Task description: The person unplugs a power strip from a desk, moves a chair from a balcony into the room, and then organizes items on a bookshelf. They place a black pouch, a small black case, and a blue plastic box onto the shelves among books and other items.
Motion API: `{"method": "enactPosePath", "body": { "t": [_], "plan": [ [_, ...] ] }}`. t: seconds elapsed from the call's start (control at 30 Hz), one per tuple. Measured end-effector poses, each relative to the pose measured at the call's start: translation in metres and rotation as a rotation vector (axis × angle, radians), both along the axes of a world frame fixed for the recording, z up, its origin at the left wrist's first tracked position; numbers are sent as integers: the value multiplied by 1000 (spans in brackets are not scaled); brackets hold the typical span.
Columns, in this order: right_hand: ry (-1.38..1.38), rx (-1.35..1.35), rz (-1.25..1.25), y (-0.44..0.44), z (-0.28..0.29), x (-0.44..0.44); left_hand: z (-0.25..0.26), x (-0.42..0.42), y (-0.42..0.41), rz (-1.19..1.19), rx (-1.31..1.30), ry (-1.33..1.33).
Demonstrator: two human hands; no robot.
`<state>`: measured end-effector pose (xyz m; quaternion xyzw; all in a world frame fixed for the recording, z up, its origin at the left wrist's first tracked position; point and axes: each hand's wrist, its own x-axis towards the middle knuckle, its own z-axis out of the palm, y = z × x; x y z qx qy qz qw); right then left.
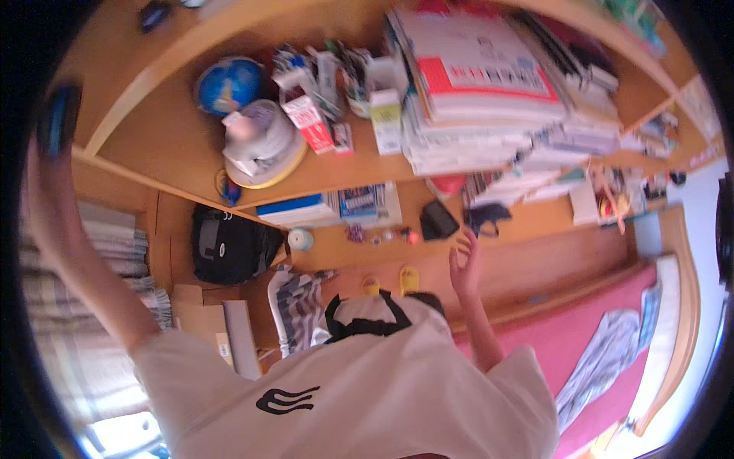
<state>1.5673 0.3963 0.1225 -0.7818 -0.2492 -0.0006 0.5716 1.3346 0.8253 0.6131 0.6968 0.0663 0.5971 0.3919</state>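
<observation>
At the far left rim, my left hand (49, 155) is raised and holds a small dark object (60, 117). Blur leaves its kind unclear; parts of it look black and blue. The front edge of an upper wooden shelf (166, 183) runs beside that arm. My right hand (464, 267) hangs free with its fingers apart and nothing in it. In the picture it lies just below a black box-like item (438, 221) and a dark cloth-like item (487, 218) on the lower wooden surface. I cannot tell how far it is from them.
The upper shelf carries a globe (229, 86), a round-based item (266, 143), cartons (309, 123) and a tall stack of papers and books (487, 97). Below are a black backpack (229, 246) and a white roll (300, 239). A bed (516, 350) with crumpled clothing (602, 356) is at right.
</observation>
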Motion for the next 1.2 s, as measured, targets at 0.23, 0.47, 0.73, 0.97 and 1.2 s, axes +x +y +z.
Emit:
{"method": "enactPosePath", "body": {
  "t": [0.23,0.47,0.73,0.97,1.2],
  "plan": [
    [49,209,196,15,86,-52,-203,58,-172,-573,-304,704],
    [71,-158,-122,23,-83,21,-295,67,-226,-599,-586,787],
    [149,-827,-95,25,-175,96,-302,74,-226,-573,-688,787],
    [327,-865,-31,34,-136,107,-309,56,-223,-464,-723,811],
    [510,-575,-11,82,-148,108,-314,54,-224,-414,-765,799]
  ]
}}
